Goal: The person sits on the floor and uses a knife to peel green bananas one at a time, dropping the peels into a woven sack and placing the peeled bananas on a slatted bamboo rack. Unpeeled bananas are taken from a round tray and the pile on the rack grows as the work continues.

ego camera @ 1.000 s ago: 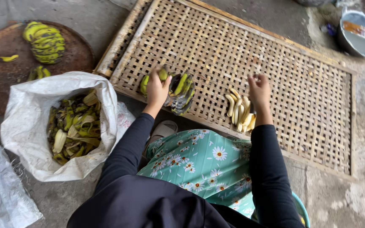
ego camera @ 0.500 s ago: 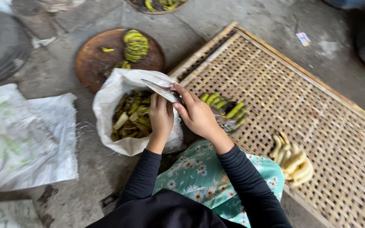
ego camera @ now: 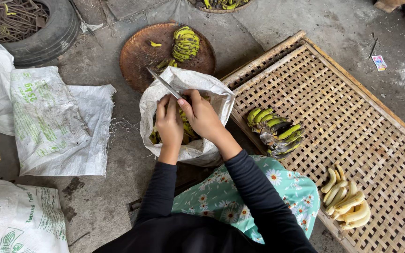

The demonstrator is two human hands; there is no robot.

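Observation:
Both of my hands are held together over the open mouth of a white sack that holds green and yellow banana peels. My right hand grips a knife, its blade pointing up and to the left past the sack's rim. Pressed against it, my left hand has its fingers curled; whatever it holds is hidden between the two hands. A bunch of green bananas lies on the woven bamboo mat just right of the sack. Several peeled pale bananas lie further right on the mat.
A round brown tray behind the sack carries more green bananas. An old tyre sits at the top left. Flat white sacks cover the concrete floor on the left. My knee in flowered green cloth is below the hands.
My hands left the bamboo mat and came together over the sack of peels. The view swung left, and the knife is now up in my right hand.

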